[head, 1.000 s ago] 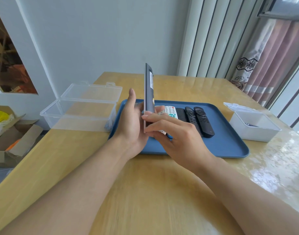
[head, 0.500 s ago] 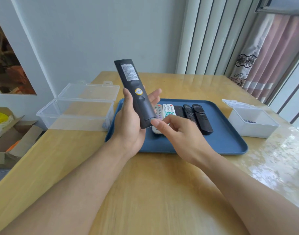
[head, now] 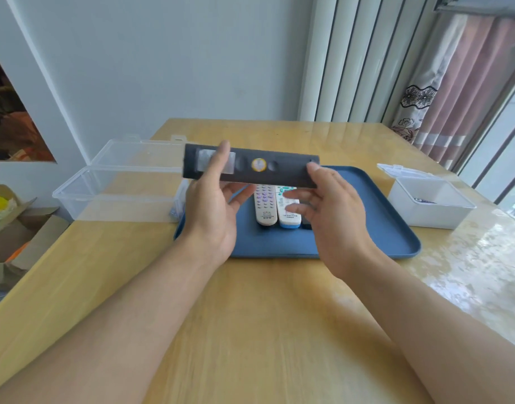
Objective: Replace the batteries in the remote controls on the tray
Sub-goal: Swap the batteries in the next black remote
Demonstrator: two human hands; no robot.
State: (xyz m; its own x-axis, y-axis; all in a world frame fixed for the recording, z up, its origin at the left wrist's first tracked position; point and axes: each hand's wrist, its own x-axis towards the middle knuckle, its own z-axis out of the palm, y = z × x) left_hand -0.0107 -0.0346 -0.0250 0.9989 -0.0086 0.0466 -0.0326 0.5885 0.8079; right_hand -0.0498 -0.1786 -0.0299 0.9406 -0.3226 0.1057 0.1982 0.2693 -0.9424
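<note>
Head view, only view. Long dark grey plastic remote control [head: 275, 170] held in the air above the far edge of the blue rectangular plastic tray [head: 367, 228], back side toward the camera, long axis roughly level and running left to right, right end a touch lower.

Left hand [head: 214, 205] grasps the remote near its left end: thumb across the back over a pale rectangular label, fingers curled under it. Right hand [head: 332, 208] is at the right end, thumb tip touching or just beside the back near that end, fingers spread and loose below. Cannot tell whether it really grips; looks open, not clenched.

Key relation, as a judgement: the battery cover probably sits at the right end, nearest the right thumb, so the right hand is the one placed to slide it off along the long axis while the left steadies the body. No cover seam is clearly visible, motion blur.

Writing: pale label under the left thumb is blurred, unreadable. Round yellow-rimmed sticker at mid-length, nothing legible.

On the tray, face up and side by side: beige button remote [head: 265, 205] and white remote with blue bottom edge [head: 289, 208], small print unreadable. Something dark just right of them, mostly hidden by the right hand.

Clear lidded plastic box [head: 119, 196] left of the tray, open white plastic box [head: 428, 202] to the right, both on the light wooden table [head: 265, 316].
</note>
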